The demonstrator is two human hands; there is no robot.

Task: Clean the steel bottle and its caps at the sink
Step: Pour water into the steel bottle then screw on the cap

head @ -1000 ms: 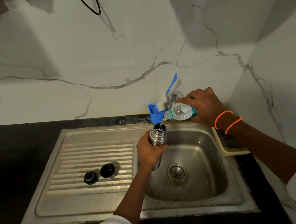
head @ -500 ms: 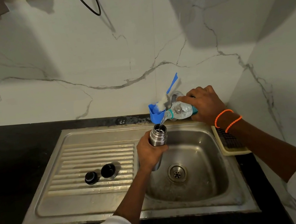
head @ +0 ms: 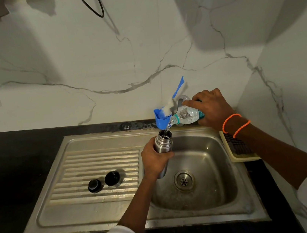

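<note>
Over the last second little changes: my left grip (head: 156,159) still holds the steel bottle (head: 162,142) upright over the sink (head: 206,170), right grip (head: 210,108) still pouring from the plastic water bottle (head: 186,115), so I judge rinsing under way, caps (head: 103,182) waiting on the drainboard.

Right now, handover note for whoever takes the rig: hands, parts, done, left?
Left hand grips the steel bottle, upright and uncapped, over the sink basin.
Right hand holds a plastic water bottle tipped, with water running into the steel bottle's mouth.
Two caps lie side by side on the drainboard, apart from both hands.
Blue brush stands in its holder at the back edge.
Done: caps off, water going in.
Left: likely rinsing or scrubbing the bottle, then both caps.
</note>
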